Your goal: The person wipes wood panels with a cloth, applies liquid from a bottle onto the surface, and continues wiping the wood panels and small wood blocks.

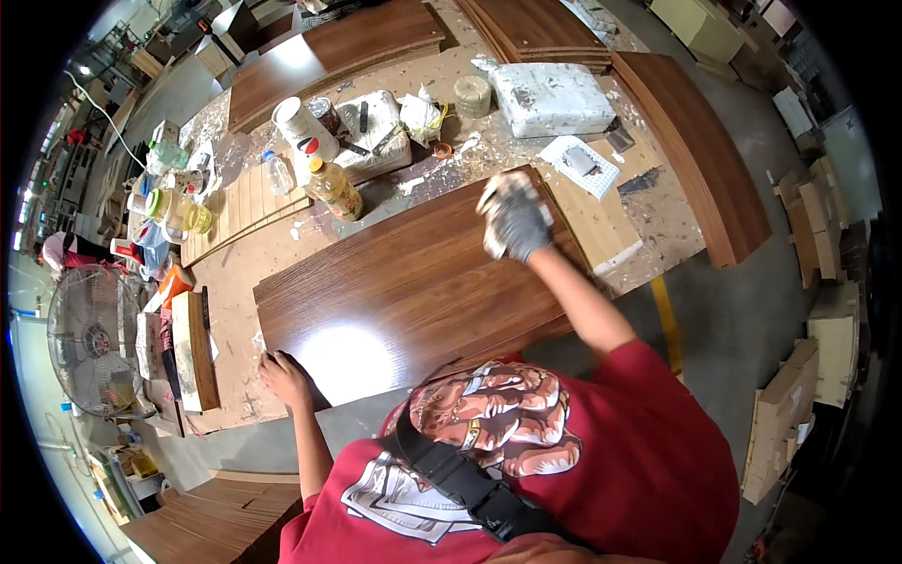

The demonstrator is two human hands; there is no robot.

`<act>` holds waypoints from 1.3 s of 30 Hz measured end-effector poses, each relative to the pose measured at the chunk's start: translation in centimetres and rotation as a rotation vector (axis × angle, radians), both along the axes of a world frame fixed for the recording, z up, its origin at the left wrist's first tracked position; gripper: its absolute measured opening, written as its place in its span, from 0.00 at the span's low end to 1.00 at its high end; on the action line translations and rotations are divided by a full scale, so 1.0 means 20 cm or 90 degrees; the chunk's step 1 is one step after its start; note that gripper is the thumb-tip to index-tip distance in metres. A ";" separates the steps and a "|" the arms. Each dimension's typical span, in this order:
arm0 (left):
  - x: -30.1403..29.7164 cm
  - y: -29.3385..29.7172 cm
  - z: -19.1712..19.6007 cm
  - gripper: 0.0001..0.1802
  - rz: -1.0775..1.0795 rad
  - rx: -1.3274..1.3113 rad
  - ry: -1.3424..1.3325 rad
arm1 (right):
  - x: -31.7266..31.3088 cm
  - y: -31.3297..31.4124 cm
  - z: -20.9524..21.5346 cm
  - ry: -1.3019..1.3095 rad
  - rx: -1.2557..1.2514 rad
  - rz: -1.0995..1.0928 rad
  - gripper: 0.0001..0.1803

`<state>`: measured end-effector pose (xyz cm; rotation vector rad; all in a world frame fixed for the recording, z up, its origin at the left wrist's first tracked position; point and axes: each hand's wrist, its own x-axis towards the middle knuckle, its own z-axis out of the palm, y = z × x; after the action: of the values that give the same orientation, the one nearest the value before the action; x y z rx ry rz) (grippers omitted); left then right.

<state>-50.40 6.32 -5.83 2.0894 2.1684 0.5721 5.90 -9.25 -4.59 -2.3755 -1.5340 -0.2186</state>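
The bare left hand (282,376) presses flat at the dark wood panel's (404,291) seven o'clock corner, steadying it, while the gloved right hand (515,221) grips a pale cloth at one o'clock.

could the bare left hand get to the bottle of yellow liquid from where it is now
Probably yes, with a long stretch. The left hand rests on the near corner of the brown panel; the bottle stands beyond its far edge, with only flat panel between.

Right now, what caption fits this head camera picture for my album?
Gloved right hand presses on the far edge of a dark brown wooden panel while the bare left hand steadies its near corner on a dusty workbench.
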 end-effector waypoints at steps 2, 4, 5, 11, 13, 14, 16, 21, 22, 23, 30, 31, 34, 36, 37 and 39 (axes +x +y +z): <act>0.01 0.00 0.00 0.26 -0.002 0.015 0.008 | 0.23 0.02 -0.04 0.057 -0.079 -0.194 0.27; 0.01 0.01 0.01 0.26 -0.007 0.018 0.003 | 0.33 0.09 -0.05 0.120 -0.095 -0.261 0.30; 0.01 0.01 0.01 0.25 -0.003 0.025 0.022 | 0.32 0.10 -0.05 0.067 -0.150 -0.284 0.32; 0.01 0.00 0.02 0.26 -0.032 0.019 -0.003 | 0.05 0.06 -0.03 0.042 -0.272 -0.080 0.34; 0.02 0.00 0.03 0.26 -0.051 0.018 -0.009 | 0.10 0.04 -0.01 0.067 -0.214 -0.080 0.31; 0.01 0.00 0.03 0.26 -0.055 0.018 -0.011 | 0.15 0.03 -0.01 0.068 -0.205 -0.061 0.31; 0.01 0.00 0.04 0.26 -0.057 0.011 -0.012 | 0.29 0.06 0.02 0.028 -0.280 -0.078 0.36; 0.00 0.02 0.02 0.27 -0.040 -0.017 0.026 | 0.00 0.16 0.02 0.111 -0.081 -0.099 0.21; 0.00 0.03 0.01 0.27 -0.051 -0.001 0.020 | -0.17 0.15 0.03 0.180 -0.016 -0.045 0.15; 0.00 0.03 0.01 0.27 -0.047 -0.005 0.018 | -0.38 0.11 0.04 0.238 0.030 0.064 0.16; -0.02 0.02 -0.03 0.28 -0.052 0.008 0.012 | -0.87 -0.37 0.14 0.265 0.071 0.329 0.27; -0.02 0.02 -0.03 0.28 -0.056 0.019 0.011 | -0.75 -0.42 0.13 0.225 0.036 0.237 0.28; -0.03 0.03 -0.05 0.27 -0.022 -0.008 0.053 | -0.33 -0.58 0.10 -0.098 -0.074 -0.079 0.27; -0.03 0.04 -0.05 0.27 -0.038 0.004 0.058 | -0.24 -0.68 0.08 0.089 -0.018 -0.272 0.26; -0.03 0.04 -0.05 0.27 -0.028 0.001 0.057 | -0.29 -0.71 0.06 0.031 -0.015 -0.255 0.28; -0.03 0.04 -0.06 0.27 -0.047 0.017 0.033 | -0.47 -0.76 0.05 0.051 0.059 -0.126 0.30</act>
<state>-51.06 7.06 -7.03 2.2110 2.1118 0.5492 -3.44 -24.49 -3.66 -2.4299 -1.2273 -0.2287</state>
